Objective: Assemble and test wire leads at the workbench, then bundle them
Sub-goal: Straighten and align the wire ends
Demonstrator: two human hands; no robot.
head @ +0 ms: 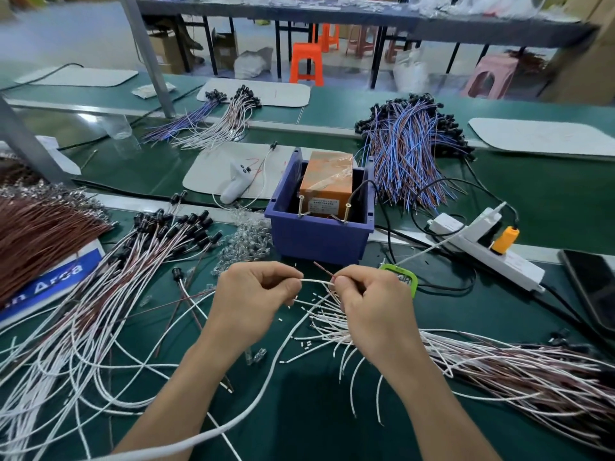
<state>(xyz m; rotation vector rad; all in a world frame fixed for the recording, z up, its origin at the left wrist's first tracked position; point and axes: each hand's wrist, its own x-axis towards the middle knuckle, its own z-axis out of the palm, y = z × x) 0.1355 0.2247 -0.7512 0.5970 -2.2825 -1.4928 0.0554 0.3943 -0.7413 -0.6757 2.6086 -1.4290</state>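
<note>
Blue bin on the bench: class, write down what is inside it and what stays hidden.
An orange box in clear film stands inside the blue bin, two screws upright before it. The front wall hides the box's base and the bin floor.

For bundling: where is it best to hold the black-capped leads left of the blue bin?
Grip the black-capped leads just behind their caps, coming from above: there the wires lie close together, while the tails fan out widely.

Both bare — the left hand [253, 294] and the right hand [372, 302], forearms [186, 394] too, uncovered down to the lower edge.
</note>
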